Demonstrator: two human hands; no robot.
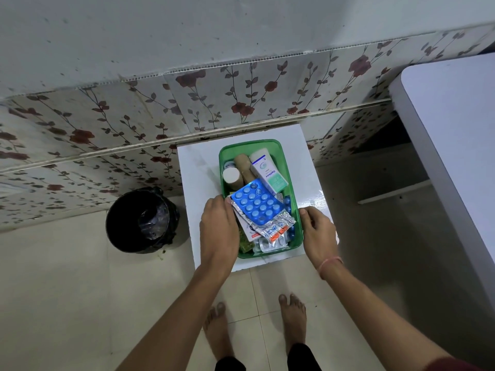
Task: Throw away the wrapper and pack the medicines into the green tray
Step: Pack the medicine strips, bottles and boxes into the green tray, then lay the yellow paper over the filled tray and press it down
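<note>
On white table (195,167), one green tray (290,180), two hands flanking, left hand (218,226), right hand (320,234).

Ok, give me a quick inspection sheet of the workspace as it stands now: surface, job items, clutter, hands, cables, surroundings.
Surface: small white table against the wall, bare outside the tray.
Job's things: green tray on the table, holding a blue blister pack on top, silver foil strips, a white box, a white-capped bottle and a tan roll. No loose wrapper seen.
Clutter: nothing seen.
Hands: left hand over the tray's left edge, fingertips at the strips; right hand at the tray's right rim. Whether either grips is unclear.
Cables: nothing seen.
Surroundings: black lined bin on the floor, left of the table; larger white table to the right; floral wall tiles; bare feet below.
</note>
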